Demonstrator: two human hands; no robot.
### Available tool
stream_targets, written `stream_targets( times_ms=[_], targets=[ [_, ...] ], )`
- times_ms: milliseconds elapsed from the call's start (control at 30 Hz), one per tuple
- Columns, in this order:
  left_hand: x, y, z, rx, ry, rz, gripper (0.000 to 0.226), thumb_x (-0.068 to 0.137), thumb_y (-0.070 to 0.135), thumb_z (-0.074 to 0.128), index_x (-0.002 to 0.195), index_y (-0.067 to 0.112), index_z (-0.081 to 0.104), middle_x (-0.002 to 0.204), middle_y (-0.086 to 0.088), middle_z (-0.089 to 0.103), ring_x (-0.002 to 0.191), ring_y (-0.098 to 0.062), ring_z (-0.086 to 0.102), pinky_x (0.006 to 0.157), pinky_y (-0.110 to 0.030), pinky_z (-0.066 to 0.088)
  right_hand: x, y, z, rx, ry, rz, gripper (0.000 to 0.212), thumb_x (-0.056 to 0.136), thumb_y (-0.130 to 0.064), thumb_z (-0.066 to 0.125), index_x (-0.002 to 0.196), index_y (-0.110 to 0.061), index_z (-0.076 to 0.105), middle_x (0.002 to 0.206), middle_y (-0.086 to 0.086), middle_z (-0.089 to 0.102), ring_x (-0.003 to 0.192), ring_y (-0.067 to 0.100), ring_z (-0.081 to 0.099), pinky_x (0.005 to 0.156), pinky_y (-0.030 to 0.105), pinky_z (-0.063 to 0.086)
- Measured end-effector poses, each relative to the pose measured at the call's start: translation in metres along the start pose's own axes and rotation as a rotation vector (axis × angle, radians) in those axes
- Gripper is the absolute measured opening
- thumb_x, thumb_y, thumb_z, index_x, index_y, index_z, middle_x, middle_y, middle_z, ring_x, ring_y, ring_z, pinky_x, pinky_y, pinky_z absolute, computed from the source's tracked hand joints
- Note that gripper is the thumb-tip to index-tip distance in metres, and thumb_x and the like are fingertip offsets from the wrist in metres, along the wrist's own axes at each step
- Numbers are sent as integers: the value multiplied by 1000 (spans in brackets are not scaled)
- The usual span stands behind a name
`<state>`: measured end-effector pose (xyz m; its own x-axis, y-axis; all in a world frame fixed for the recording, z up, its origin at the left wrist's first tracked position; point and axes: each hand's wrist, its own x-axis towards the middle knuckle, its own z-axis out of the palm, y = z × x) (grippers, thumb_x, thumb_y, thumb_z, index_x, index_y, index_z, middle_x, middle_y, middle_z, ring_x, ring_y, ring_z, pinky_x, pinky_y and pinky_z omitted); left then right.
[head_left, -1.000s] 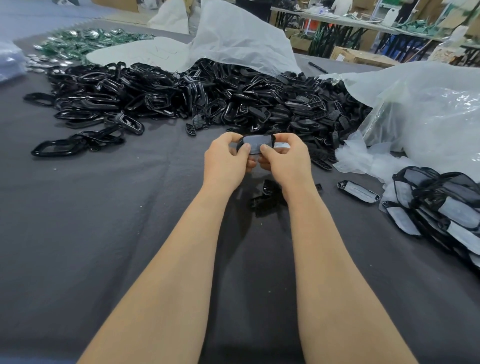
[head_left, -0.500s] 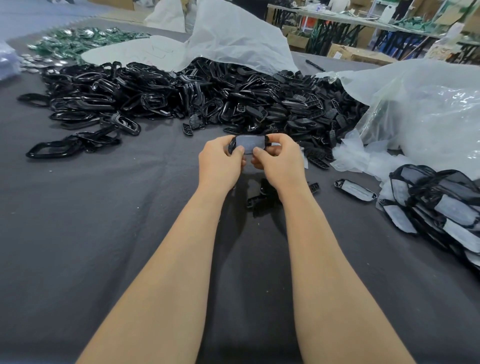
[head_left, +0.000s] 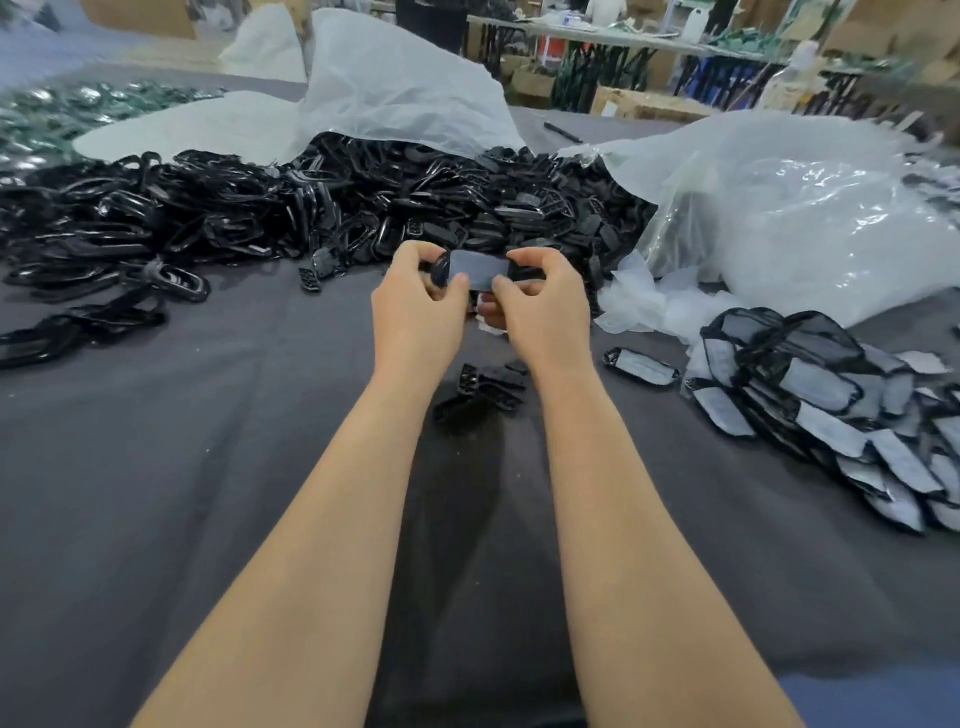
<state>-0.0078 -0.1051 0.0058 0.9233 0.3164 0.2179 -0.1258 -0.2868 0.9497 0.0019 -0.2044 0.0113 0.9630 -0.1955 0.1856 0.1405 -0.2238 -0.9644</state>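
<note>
Nearest you: both bare forearms run up the middle of the desk, which has dark grey cloth on top. Between your wrists a small cluster of loose black inserts lies on the cloth, untouched.

Just past that, your left hand and right hand sit close together, raised off the cloth. Both hold one black frame with grey film across its face. Left fingers curl round its left end and right fingers round its right end. Both thumbs press on the near edge of the film. The frame is roughly level, long side left to right, face toward you. A bit of white shows under your right hand; can't tell what it is.

Right of your right wrist, one filmed frame lies alone, flat on the cloth. Further right is a stack of filmed frames, overlapping and running out of view.

Behind the hands, a big pile of bare black frames spans the desk from the left edge to past centre, with perforated inserts mixed in on its right side. Crumpled white scraps lie between the pile and the stack. Behind them sits a bulging clear plastic bag. A white sack drapes over the back of the pile. Far left is a patch of green parts, blurred. A black pen lies near the desk's far edge.
</note>
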Motion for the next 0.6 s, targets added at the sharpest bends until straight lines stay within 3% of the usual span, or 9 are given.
stream_targets(
  times_ms=[67,133,233,333,433,533,600],
  targets=[
    [-1,19,23,-12,-35,40,14,93,14,58,103,23,53,80,2,63,75,-16,65,67,-21,50,1,-3,-25,-56,109,-32,16,91,-10,58,105,-15,51,88,13,68,71,17,69,74,32,57],
    [-7,36,54,-26,-106,59,15,93,13,57,106,20,56,85,0,64,82,-20,66,76,-30,55,-1,-3,-56,-193,251,-71,20,90,-19,60,109,-14,53,87,6,67,81,18,67,72,20,47],
    [-29,58,107,-113,-267,0,22,94,10,54,116,10,59,101,-11,68,95,-28,66,88,-41,53,-6,6,-111,-361,465,-82,25,92,-22,57,114,-9,55,93,4,64,92,21,59,65,16,29],
    [-56,68,152,-80,-376,1,24,96,13,50,118,12,60,110,-12,68,101,-27,64,86,-31,50,-14,18,-156,-458,630,-18,22,95,-21,52,112,-6,55,101,10,66,94,24,58,64,18,25],
    [-75,72,182,64,-401,113,25,96,16,51,118,14,61,113,-8,67,105,-24,60,80,-25,40,-20,30,-185,-573,689,74,23,96,-22,50,112,-6,54,104,10,65,85,18,50,61,20,21],
    [-82,68,200,227,-435,152,29,96,22,52,123,18,59,124,-10,55,117,-29,51,97,-38,41,-21,36,-200,-632,665,207,23,95,-21,50,116,-10,52,111,7,61,91,20,48,66,23,23],
    [-82,63,206,336,-446,140,32,97,28,51,128,23,56,130,-9,47,123,-31,43,101,-41,34,-19,38,-203,-639,652,231,25,93,-18,53,117,-11,50,104,3,58,88,18,45,65,22,23]
  ],
)
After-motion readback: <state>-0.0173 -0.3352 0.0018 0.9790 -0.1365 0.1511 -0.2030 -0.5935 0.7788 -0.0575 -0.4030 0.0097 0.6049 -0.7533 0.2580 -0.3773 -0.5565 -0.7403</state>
